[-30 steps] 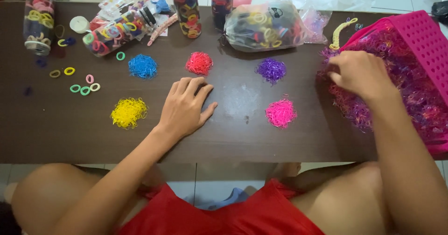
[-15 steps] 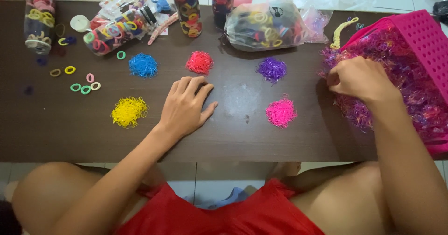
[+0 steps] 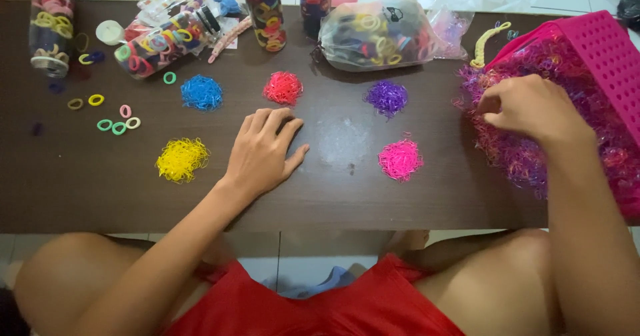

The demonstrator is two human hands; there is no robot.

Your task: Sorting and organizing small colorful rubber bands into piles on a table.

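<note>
Left hand point(image 3: 262, 153) lies spread flat on the tabletop point(image 3: 87, 189). Right hand point(image 3: 531, 109), fingers pinched together, picks at the mixed elastic pile point(image 3: 527, 156); whether it grips a band is unclear.

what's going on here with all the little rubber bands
A person sits at a dark table. The right hand picks with its fingers in a mixed heap of tiny bands spilling from a pink basket. The left hand rests flat between sorted piles: yellow, blue, red, purple, pink.

Single head view, steeply downward, close over table point(image 3: 373, 196)
</note>
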